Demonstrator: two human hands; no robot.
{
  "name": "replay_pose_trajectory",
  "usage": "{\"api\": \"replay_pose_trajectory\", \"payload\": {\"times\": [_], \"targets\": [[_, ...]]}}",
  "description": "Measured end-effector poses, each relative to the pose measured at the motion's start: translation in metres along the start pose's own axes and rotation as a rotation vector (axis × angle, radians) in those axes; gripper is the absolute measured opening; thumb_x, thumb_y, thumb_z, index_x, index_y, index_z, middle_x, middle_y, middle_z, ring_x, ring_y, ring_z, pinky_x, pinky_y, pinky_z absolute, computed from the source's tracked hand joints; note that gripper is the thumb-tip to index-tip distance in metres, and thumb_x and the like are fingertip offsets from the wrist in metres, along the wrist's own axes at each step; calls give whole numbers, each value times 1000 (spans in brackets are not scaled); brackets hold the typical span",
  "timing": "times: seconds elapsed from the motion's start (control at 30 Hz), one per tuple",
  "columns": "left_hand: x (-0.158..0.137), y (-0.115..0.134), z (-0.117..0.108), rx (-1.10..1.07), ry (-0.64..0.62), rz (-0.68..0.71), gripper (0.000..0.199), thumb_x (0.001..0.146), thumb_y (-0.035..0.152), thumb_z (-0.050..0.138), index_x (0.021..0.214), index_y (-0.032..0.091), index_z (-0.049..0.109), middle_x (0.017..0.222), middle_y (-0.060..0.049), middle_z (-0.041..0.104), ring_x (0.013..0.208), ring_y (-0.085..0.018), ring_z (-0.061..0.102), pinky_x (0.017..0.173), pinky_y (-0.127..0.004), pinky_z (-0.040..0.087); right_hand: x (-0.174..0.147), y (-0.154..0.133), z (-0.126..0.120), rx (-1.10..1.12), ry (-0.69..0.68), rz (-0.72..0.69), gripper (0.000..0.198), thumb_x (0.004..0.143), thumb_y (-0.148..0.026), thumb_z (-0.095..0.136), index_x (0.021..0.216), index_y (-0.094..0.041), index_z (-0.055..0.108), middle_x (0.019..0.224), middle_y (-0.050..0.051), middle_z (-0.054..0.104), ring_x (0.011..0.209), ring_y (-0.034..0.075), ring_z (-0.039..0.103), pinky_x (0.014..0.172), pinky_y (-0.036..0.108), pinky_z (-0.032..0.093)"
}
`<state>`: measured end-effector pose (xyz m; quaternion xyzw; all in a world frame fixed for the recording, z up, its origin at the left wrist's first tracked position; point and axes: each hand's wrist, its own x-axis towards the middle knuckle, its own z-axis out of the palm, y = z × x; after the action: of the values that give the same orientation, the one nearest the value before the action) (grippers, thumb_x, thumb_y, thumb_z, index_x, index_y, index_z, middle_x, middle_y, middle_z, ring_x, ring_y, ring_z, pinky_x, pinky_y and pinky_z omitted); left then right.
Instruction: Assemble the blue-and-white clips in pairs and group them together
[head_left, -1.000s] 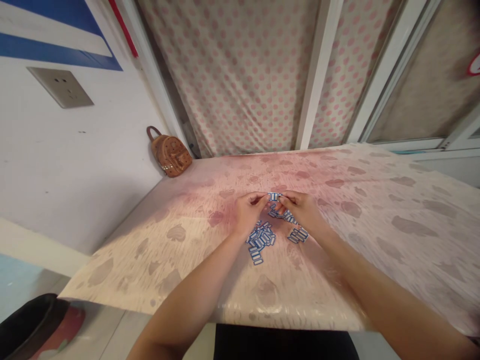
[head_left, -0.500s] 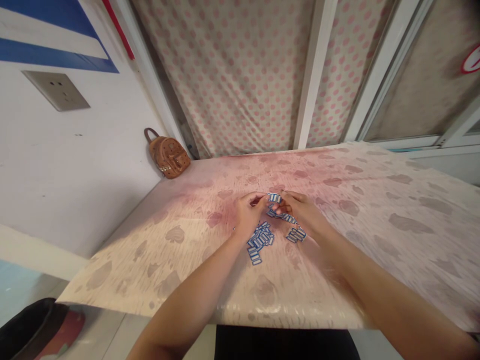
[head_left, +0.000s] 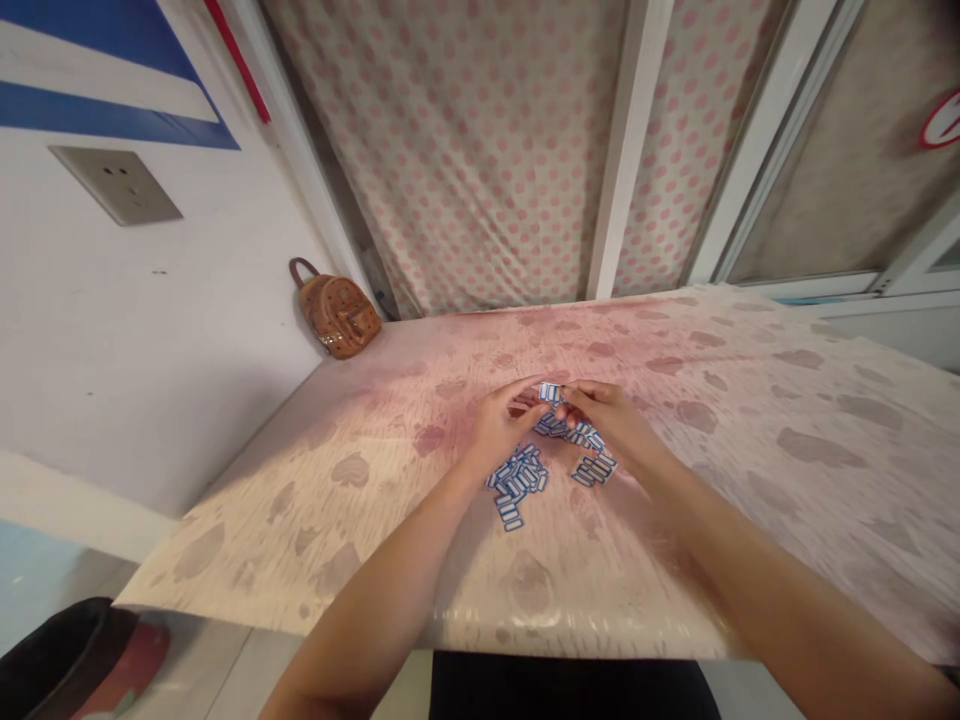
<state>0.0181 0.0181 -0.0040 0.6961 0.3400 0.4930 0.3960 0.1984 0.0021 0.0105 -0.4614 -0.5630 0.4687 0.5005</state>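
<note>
A small white piece with blue borders [head_left: 550,392] is held up over the table; its exact kind is too small to tell. My left hand [head_left: 501,425] is curled with thumb and fingertips at the piece's left edge. From the right, my right hand [head_left: 607,412] pinches the piece between thumb and fingers. Under the hands lies a spread of similar blue-bordered pieces [head_left: 574,432], partly hidden by the fingers. Nearer me are a heaped pile of them [head_left: 519,480], beside my left wrist, and a smaller group [head_left: 595,468] below my right hand.
A patterned cloth [head_left: 360,540] covers the table. At its far left corner a small brown backpack-shaped bag [head_left: 341,315] leans by the wall [head_left: 187,350]. Behind the table hang dotted curtains [head_left: 480,150]. A dark bin-like object [head_left: 82,655] stands on the floor at lower left.
Less of the held piece shows between my hands. My left thumb has moved right and lies straighter, and my right fingers have closed in. The pile by my left wrist is more uncovered.
</note>
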Motion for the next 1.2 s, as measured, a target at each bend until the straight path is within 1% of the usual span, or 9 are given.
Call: {"api": "replay_pose_trajectory", "payload": {"times": [0.3, 0.43, 0.53, 0.7, 0.8, 0.9, 0.97, 1.07, 1.2], "targets": [[0, 6, -3, 46, 26, 31, 27, 84, 26, 72, 111, 20, 72, 92, -4, 73, 83, -15, 67, 78, -25, 54, -1, -3, 0, -82, -18, -23, 30, 80, -49, 65, 72, -20, 66, 67, 3, 68, 54, 13, 56, 55, 27, 45], [1, 6, -2, -121, 33, -69, 37, 81, 33, 76, 114, 17, 70, 88, -5, 74, 78, -14, 68, 73, -25, 53, 0, -2, 1, -134, -4, -91, 32, 82, -49, 61, 70, -19, 64, 64, 2, 68, 51, 13, 56, 53, 26, 45], [2, 3, -1, -220, 57, -177, 38, 78, 42, 77, 105, 15, 73, 83, -6, 75, 73, -15, 69, 71, -27, 55, -1, -4, 3, -194, 8, -141, 32, 85, -45, 57, 67, -19, 63, 62, 2, 67, 50, 13, 55, 52, 26, 44], [1, 1, 1, -218, 98, -210, 30, 77, 43, 77, 85, 14, 75, 77, -5, 74, 68, -14, 67, 70, -27, 56, -3, -4, 9, -240, -32, -157, 30, 87, -40, 56, 65, -20, 62, 63, 2, 68, 51, 13, 56, 53, 26, 45], [2, 0, -1, -192, 160, -218, 25, 77, 39, 76, 82, 14, 75, 72, -4, 73, 65, -13, 66, 68, -26, 55, 1, 1, 3, -268, 8, -152, 24, 89, -34, 51, 76, -20, 65, 68, 2, 70, 52, 13, 59, 56, 26, 46], [5, -4, -7, -141, 243, -217, 20, 78, 35, 74, 81, 15, 75, 71, -3, 73, 64, -13, 66, 66, -25, 54, 7, 6, -15, -491, 158, -147, 21, 90, -25, 46, 88, -19, 66, 71, 2, 70, 60, 16, 63, 63, 28, 46], [6, -7, -10, -111, 280, -210, 19, 79, 34, 73, 81, 15, 74, 72, -3, 73, 65, -13, 67, 64, -24, 53, 10, 9, -28, -789, 186, -92, 19, 87, -20, 48, 81, -20, 66, 73, 4, 70, 68, 18, 65, 65, 28, 44], [8, -12, -12, -107, 300, -191, 21, 80, 36, 72, 81, 15, 74, 73, -3, 74, 66, -15, 68, 63, -24, 53, 12, 15, -39, -1054, 86, 23, 10, 81, -19, 59, 73, -20, 65, 78, 6, 71, 76, 20, 66, 65, 28, 41], [8, -14, -11, -114, 305, -188, 22, 79, 37, 72, 81, 15, 73, 73, -4, 74, 68, -16, 69, 64, -25, 54, 10, 22, -34, -1102, -26, 62, 6, 75, -19, 69, 78, -19, 64, 83, 7, 71, 75, 20, 66, 64, 27, 42]]}}
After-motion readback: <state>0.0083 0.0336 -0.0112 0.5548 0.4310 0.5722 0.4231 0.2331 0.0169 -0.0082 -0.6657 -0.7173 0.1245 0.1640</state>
